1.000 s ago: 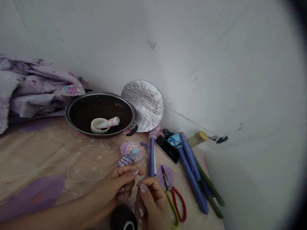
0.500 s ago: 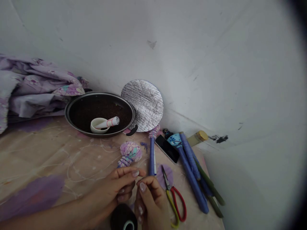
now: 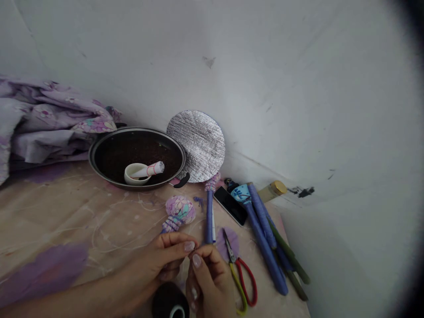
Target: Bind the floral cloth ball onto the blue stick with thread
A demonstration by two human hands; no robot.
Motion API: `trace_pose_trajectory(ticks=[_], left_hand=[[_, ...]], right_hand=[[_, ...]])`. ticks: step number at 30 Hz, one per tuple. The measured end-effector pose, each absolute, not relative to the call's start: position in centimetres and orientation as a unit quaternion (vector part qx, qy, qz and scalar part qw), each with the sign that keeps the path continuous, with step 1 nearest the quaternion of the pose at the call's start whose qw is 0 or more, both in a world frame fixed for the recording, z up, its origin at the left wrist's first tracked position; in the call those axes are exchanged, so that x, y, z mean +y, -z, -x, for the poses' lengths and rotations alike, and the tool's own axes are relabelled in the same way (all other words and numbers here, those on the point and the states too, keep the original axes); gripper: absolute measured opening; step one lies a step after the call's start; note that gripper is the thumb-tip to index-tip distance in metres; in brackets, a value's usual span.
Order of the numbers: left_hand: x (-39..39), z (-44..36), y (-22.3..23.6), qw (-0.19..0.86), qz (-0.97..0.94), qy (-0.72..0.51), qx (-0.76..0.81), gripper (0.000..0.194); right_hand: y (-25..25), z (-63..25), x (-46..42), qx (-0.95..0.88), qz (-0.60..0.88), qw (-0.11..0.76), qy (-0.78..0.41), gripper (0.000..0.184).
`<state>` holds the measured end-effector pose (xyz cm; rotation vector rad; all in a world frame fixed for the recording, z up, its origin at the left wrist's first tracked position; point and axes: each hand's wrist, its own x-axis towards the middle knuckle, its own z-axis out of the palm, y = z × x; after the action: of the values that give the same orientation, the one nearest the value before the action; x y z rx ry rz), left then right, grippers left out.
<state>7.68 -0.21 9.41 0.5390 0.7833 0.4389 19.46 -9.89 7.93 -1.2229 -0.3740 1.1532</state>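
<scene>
My left hand (image 3: 170, 256) and my right hand (image 3: 209, 276) meet at the fingertips near the bottom middle. Each has thumb and forefinger pinched together; whatever lies between them is too small to make out. Just below and between the hands stands a spool of dark thread (image 3: 169, 301) with a pale core. Beyond my left hand lies a padded ball wrapped in floral cloth (image 3: 180, 209), tied at its neck over a blue handle. To the right of my right hand rest scissors (image 3: 239, 274) with one red and one yellow handle.
A dark pan (image 3: 109, 179) holds a small white cup (image 3: 132, 173) with a rolled paper cone. A silvery round disc (image 3: 198, 145) leans on the wall. A phone (image 3: 231, 206), blue-wrapped sticks (image 3: 265, 247) and a gold-capped jar (image 3: 273, 191) lie right. Floral fabric (image 3: 49, 119) is heaped left.
My left thumb and forefinger have closed together and come right up to my right fingertips. My right hand has hardly moved, and the things on the table stay put.
</scene>
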Motion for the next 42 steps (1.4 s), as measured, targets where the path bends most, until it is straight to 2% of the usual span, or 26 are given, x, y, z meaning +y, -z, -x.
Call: trace_pose_trajectory(ticks=[6,16,19,25,31,42], left_hand=[[-0.1,-7.6,-8.3,0.870,-0.261,-0.209,0.361,0.077],[-0.7,-7.8,-6.2,0.876,-0.257,-0.221,0.343,0.070],[-0.7,-7.9,-5.5,0.878,-0.255,-0.224,0.338,0.073],[-0.1,-7.8,-7.2,0.889,-0.263,-0.205,0.314,0.080],[-0.2,-7.6,-8.1,0.895,-0.241,-0.180,0.330,0.087],[-0.1,-7.6,-8.4,0.901,-0.243,-0.169,0.317,0.087]], right_hand=[[-7.7,-19.1,-10.0,-0.163,0.543,0.652,-0.504,0.076],[-7.1,-19.0,-10.1,-0.179,0.561,0.649,-0.482,0.077],[-7.0,-19.0,-10.1,-0.194,0.574,0.644,-0.468,0.078],[-7.3,-18.7,-10.2,-0.179,0.576,0.651,-0.461,0.078],[-8.1,-18.8,-10.1,-0.154,0.529,0.651,-0.522,0.075],[-7.9,-18.8,-10.2,-0.143,0.495,0.654,-0.554,0.071]])
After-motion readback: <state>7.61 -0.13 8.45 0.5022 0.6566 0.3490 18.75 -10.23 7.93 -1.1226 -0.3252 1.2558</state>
